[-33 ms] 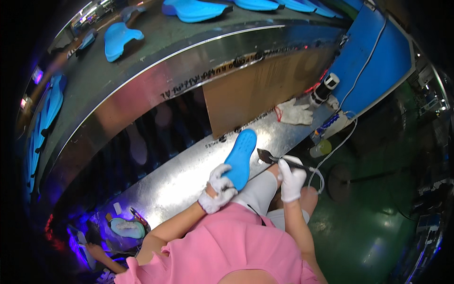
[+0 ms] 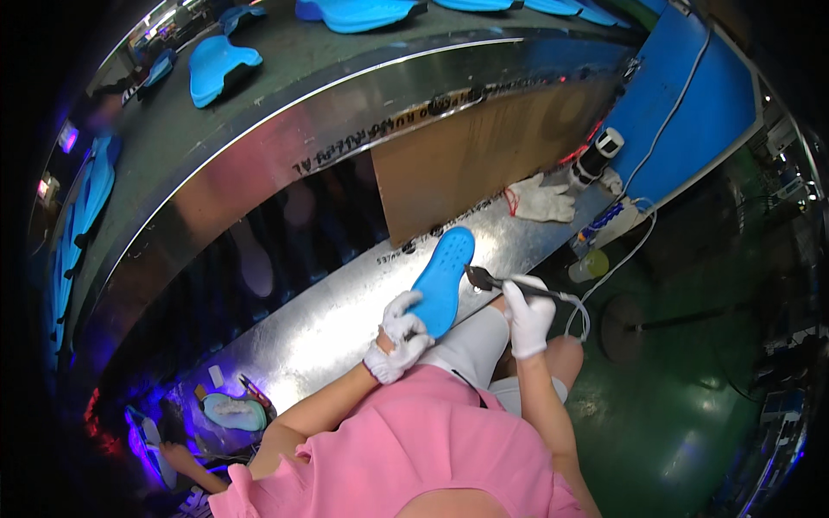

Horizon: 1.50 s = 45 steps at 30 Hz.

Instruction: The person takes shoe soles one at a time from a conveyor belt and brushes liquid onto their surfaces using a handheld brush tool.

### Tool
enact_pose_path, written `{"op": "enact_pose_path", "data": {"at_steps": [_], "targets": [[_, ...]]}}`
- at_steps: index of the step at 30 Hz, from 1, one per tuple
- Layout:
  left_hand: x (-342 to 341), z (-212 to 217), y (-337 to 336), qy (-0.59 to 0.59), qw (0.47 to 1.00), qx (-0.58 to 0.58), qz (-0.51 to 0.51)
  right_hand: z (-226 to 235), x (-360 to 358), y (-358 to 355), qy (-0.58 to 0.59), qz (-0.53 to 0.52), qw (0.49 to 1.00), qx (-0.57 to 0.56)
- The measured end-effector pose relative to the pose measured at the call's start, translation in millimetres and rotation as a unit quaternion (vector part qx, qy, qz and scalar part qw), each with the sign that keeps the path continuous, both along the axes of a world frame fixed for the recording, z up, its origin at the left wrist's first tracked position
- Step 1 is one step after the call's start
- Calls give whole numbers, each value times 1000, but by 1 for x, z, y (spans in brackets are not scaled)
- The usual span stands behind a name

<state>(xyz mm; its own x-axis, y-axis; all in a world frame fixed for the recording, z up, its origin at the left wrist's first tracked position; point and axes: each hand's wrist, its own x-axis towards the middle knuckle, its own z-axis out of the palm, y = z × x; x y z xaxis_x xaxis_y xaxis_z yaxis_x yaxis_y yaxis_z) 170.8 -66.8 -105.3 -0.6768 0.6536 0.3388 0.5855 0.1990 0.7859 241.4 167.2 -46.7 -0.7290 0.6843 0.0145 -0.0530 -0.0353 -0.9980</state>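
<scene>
My left hand (image 2: pixel 399 338), in a white glove, grips the near end of a blue shoe sole (image 2: pixel 442 278) that lies slanted on the shiny metal bench (image 2: pixel 328 324). My right hand (image 2: pixel 528 316), also gloved, holds a thin corded tool (image 2: pixel 494 281). The tool's dark tip sits at the right edge of the sole, about halfway along it. My knee in white fabric is just below the sole.
A spare white glove (image 2: pixel 540 200) lies at the bench's far right, beside a black-and-white cylinder (image 2: pixel 598 154) and a blue panel (image 2: pixel 682 104). A brown board (image 2: pixel 475 155) stands behind. Several blue soles (image 2: pixel 220 60) ride the belt above. Another person's hand (image 2: pixel 177 457) works at the lower left.
</scene>
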Motion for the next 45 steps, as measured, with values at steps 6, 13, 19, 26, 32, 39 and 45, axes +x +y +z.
{"op": "enact_pose_path", "data": {"at_steps": [6, 13, 19, 26, 32, 39, 45], "targets": [[-39, -38, 33, -673, 608, 354, -230, -32, -65, -10, -247, 15, 906, 344], [-29, 9, 79, -808, 483, 332, 50, -4, -15, -60, -102, 92, 879, 456], [-19, 31, 70, -802, 336, 480, -118, 27, 5, -50, -25, 114, 940, 320], [-2, 32, 87, -658, 621, 425, -27, 77, -23, -46, 116, 137, 830, 528], [-2, 62, 72, -735, 510, 431, -120, 85, -19, -33, 139, 38, 820, 553], [-21, 34, 80, -633, 585, 477, -173, 87, -8, -50, 66, 152, 944, 287], [-29, 74, 75, -576, 728, 340, -147, 80, 11, -75, 103, 166, 905, 378]]}}
